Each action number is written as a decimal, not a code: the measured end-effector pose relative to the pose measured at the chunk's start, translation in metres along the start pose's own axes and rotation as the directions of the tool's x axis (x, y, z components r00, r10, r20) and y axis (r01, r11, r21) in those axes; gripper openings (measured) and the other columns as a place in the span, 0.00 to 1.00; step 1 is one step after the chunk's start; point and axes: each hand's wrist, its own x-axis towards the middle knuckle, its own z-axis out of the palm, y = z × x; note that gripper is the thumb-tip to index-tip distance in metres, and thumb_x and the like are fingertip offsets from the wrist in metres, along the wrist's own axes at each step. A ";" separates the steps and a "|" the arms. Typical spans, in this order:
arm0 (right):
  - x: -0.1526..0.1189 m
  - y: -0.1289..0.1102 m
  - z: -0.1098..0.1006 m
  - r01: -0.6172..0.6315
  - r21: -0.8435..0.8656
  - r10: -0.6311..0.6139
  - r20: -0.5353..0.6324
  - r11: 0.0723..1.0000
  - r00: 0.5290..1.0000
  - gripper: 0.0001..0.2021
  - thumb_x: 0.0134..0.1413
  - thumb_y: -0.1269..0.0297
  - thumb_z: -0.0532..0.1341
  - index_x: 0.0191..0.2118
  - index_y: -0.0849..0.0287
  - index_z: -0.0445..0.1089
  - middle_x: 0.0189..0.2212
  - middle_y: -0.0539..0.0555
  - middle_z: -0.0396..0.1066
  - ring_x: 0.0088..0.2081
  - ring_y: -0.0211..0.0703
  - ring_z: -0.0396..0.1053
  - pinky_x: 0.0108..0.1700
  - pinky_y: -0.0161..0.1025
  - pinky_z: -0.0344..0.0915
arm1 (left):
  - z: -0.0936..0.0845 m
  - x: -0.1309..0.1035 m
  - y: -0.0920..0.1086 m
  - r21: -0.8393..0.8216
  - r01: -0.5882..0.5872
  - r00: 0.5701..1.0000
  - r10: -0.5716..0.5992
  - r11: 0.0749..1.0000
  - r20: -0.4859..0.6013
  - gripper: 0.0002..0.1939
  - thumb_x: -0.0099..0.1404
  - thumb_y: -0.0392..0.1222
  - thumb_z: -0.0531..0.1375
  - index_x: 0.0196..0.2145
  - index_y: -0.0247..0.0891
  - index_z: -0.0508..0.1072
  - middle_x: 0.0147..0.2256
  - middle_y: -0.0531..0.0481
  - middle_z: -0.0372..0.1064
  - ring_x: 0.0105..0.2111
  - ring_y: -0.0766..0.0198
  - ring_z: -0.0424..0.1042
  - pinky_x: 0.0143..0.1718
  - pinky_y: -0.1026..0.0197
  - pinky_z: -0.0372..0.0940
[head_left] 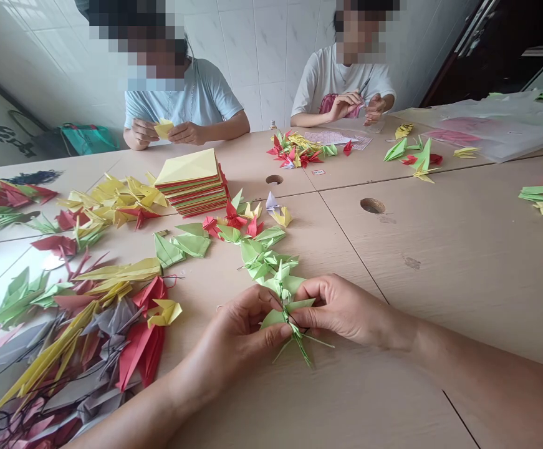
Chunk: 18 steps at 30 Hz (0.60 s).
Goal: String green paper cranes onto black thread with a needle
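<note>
Green origami crane (pixel 273 318), just one, is held between the left hand (pixel 245 324) and the right hand (pixel 341 308), each with fingers pinched narrow on it, near the table's (pixel 439 268) middle; dark thread (pixel 283 305) runs at the fingertips. Its folding looks finished, its threading only partway. One heap of grey, red, yellow and pink folded pieces (pixel 143 349) lies near left, too overlapped to count. Just beyond the hands runs a row of green cranes (pixel 255 252), several, already folded; whether they join the held one, I cannot tell. Past them sits one lilac crane (pixel 272 203). Farther left, one stack of paper squares (pixel 189 168) is unfolded, its sheets uncountable, beside one yellow pile (pixel 112 199). Two round holes (pixel 373 206) pierce the tabletop. On the far side, two co-workers (pixel 210 93) sit; the left one holds one yellow paper (pixel 163 128).
</note>
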 end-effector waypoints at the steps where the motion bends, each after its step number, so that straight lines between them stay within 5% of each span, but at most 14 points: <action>1: 0.000 -0.001 0.000 -0.003 -0.009 0.003 -0.002 1.000 1.000 0.17 0.45 0.51 0.67 0.29 0.61 0.68 0.17 0.44 0.57 0.20 0.30 0.51 0.20 0.30 0.48 | 0.000 0.000 0.000 0.003 0.005 1.000 -0.005 1.000 -0.006 0.08 0.56 0.38 0.64 0.29 0.38 0.66 0.29 0.55 0.66 0.31 0.68 0.65 0.33 0.65 0.59; 6: 0.000 -0.003 0.001 -0.011 -0.015 0.011 0.003 1.000 1.000 0.17 0.44 0.51 0.67 0.30 0.61 0.69 0.17 0.44 0.58 0.19 0.30 0.51 0.20 0.29 0.48 | 0.003 -0.001 0.003 0.027 0.012 0.999 -0.012 1.000 -0.031 0.10 0.56 0.40 0.64 0.26 0.39 0.65 0.24 0.57 0.64 0.27 0.68 0.64 0.28 0.67 0.58; 18: -0.001 -0.004 0.002 0.011 0.002 -0.011 0.004 1.000 1.000 0.15 0.45 0.55 0.68 0.31 0.62 0.70 0.18 0.44 0.57 0.21 0.30 0.51 0.21 0.30 0.47 | 0.005 -0.002 0.007 0.148 0.000 0.996 0.013 0.989 -0.083 0.07 0.56 0.37 0.63 0.31 0.39 0.67 0.30 0.56 0.66 0.32 0.68 0.63 0.33 0.68 0.58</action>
